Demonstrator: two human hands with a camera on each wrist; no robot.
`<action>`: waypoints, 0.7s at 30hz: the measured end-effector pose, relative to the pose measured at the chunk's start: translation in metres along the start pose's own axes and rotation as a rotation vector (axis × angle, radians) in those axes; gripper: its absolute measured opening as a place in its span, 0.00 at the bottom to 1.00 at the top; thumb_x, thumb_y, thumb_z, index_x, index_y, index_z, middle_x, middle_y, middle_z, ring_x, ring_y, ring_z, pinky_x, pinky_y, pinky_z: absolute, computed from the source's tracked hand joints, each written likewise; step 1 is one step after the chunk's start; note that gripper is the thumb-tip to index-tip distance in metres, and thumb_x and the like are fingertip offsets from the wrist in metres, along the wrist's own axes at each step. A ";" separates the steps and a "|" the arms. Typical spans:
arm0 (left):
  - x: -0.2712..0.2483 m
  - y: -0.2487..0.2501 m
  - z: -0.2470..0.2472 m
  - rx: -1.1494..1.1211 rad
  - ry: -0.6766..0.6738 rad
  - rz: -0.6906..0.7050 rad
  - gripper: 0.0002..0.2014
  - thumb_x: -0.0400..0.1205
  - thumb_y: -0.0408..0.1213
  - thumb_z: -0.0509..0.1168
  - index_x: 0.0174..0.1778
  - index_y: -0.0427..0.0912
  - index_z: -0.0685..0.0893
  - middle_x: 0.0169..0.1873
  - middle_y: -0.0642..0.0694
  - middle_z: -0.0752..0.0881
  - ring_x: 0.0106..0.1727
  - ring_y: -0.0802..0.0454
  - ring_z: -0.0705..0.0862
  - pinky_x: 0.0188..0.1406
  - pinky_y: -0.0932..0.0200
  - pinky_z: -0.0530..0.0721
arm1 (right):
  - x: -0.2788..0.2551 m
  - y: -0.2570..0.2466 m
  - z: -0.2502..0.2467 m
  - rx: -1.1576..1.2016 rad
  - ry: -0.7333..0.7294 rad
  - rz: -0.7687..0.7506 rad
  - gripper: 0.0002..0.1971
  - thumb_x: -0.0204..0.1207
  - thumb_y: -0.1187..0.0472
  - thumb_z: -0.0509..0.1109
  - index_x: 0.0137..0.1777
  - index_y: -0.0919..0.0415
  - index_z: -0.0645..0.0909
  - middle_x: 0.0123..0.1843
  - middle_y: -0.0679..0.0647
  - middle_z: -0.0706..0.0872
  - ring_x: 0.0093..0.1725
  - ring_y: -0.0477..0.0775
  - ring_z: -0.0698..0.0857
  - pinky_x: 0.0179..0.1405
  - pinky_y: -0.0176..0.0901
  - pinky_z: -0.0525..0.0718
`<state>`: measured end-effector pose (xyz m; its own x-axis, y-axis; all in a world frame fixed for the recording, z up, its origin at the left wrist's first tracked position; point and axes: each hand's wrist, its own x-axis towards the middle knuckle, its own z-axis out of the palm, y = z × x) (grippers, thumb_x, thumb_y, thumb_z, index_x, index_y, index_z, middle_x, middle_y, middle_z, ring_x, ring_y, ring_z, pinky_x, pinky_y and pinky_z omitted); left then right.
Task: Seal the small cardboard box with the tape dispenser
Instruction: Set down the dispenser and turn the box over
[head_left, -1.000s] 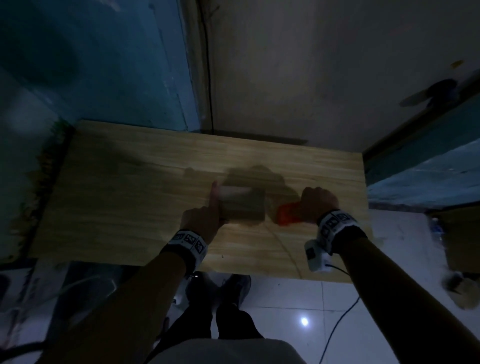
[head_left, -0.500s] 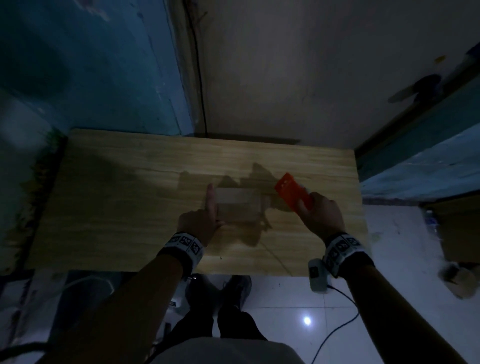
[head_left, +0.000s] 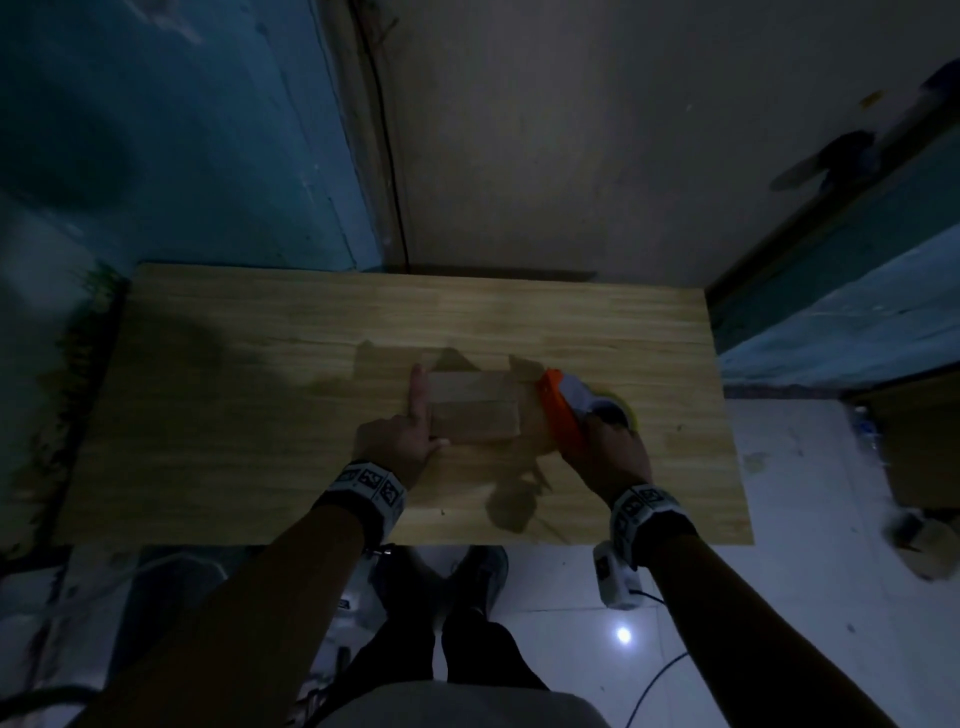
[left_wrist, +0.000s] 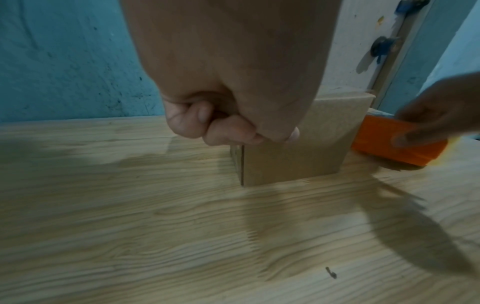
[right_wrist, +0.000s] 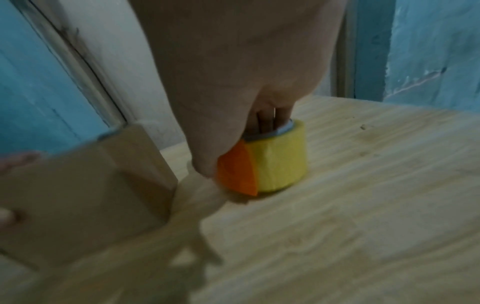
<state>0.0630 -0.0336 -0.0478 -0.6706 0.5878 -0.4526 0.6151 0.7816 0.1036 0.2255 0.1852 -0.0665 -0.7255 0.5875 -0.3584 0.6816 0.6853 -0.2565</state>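
Observation:
A small brown cardboard box (head_left: 472, 410) sits on the wooden table (head_left: 260, 415), its top flaps folded flat. My left hand (head_left: 410, 431) braces its left near corner: the index finger lies straight along the left side, the thumb touches the near face, and the other fingers are curled under the palm (left_wrist: 221, 127). My right hand (head_left: 608, 452) grips the orange tape dispenser (head_left: 563, 410) with its yellow roll (right_wrist: 283, 160), low over the table just right of the box (right_wrist: 85, 195). The picture is too blurred to tell whether tape reaches the box.
The table stands against a blue and beige wall (head_left: 467, 156), with a cable running down the corner. Bare wood lies left of the box and in front of it. White floor tiles (head_left: 779, 571) and my shoes show below the near edge. A camera cable hangs from my right wrist.
My right hand swung the dispenser up beside the box's right end, then brought it lower and nearer, so the yellow roll now shows. My left hand stays on the box.

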 end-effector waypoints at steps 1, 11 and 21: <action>0.000 0.000 0.001 -0.002 0.004 -0.005 0.50 0.83 0.59 0.56 0.80 0.43 0.23 0.47 0.39 0.90 0.37 0.44 0.88 0.34 0.55 0.81 | 0.000 -0.002 -0.004 0.050 0.024 -0.001 0.24 0.81 0.49 0.67 0.71 0.62 0.78 0.60 0.61 0.87 0.55 0.61 0.86 0.44 0.41 0.75; 0.001 0.000 -0.003 0.014 -0.029 -0.029 0.50 0.83 0.59 0.56 0.78 0.43 0.21 0.41 0.41 0.90 0.26 0.47 0.80 0.27 0.58 0.78 | 0.010 -0.063 -0.016 0.771 -0.123 0.212 0.40 0.82 0.32 0.48 0.60 0.70 0.83 0.48 0.67 0.90 0.46 0.67 0.88 0.48 0.57 0.87; 0.001 -0.001 -0.005 -0.045 -0.076 -0.047 0.48 0.84 0.55 0.57 0.78 0.46 0.22 0.48 0.39 0.88 0.30 0.47 0.78 0.33 0.55 0.77 | 0.020 -0.064 0.001 1.261 -0.196 0.482 0.11 0.83 0.51 0.68 0.49 0.59 0.83 0.42 0.52 0.85 0.40 0.51 0.84 0.34 0.46 0.72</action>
<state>0.0595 -0.0331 -0.0441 -0.6639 0.5336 -0.5239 0.5629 0.8178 0.1198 0.1670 0.1526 -0.0585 -0.4400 0.5121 -0.7377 0.5605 -0.4852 -0.6711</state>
